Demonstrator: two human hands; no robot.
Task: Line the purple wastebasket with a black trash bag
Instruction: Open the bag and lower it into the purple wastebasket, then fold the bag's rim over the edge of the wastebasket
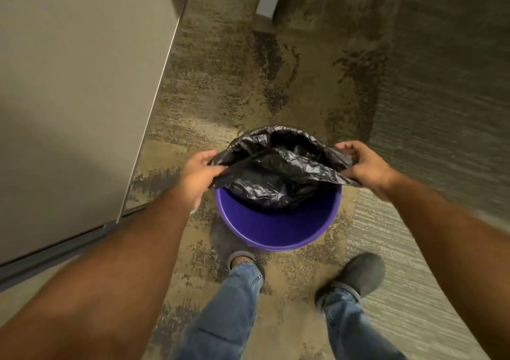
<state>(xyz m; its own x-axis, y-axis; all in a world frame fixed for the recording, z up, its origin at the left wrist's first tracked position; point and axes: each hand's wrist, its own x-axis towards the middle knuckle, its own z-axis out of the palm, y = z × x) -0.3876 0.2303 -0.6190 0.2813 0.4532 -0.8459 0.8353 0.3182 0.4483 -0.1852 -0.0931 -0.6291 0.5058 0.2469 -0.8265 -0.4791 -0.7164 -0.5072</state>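
A round purple wastebasket [276,229] stands on the carpet just in front of my feet. A crumpled black trash bag [276,166] hangs partly inside it, its mouth spread over the far half of the rim while the near inner wall shows bare purple. My left hand [197,170] pinches the bag's left edge beside the basket's left rim. My right hand [364,163] grips the bag's right edge above the right rim. The basket's bottom is hidden by the bag.
A beige cabinet or desk panel [77,97] with a dark base strip fills the left side, close to the basket. Patterned brown carpet [276,69] stretches ahead and to the right. My legs in jeans and grey shoes [356,276] stand right behind the basket.
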